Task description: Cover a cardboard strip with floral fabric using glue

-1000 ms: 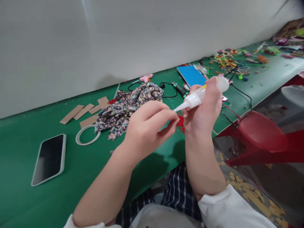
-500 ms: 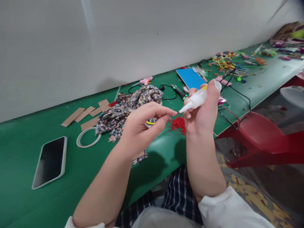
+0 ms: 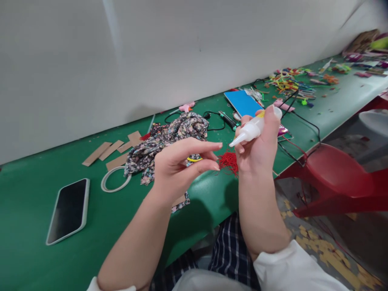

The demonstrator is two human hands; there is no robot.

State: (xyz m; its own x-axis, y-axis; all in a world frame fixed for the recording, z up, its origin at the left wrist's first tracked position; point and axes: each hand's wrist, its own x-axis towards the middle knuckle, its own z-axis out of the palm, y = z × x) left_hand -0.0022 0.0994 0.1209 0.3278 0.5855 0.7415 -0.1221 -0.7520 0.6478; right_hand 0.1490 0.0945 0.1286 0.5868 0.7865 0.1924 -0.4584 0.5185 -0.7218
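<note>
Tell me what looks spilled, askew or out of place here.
Tan scraps litter the floor at lower right, odd because they lie loose there rather than on the table. A black cable droops past the table's edge beside the red chair. No spill shows by the white bottle in the right hand.

One head-worn camera looks forward and down from close above the left hand and right hand, across the green table to the far wall.

The bottle looks smooth plastic; the phone screen, glossy.
</note>
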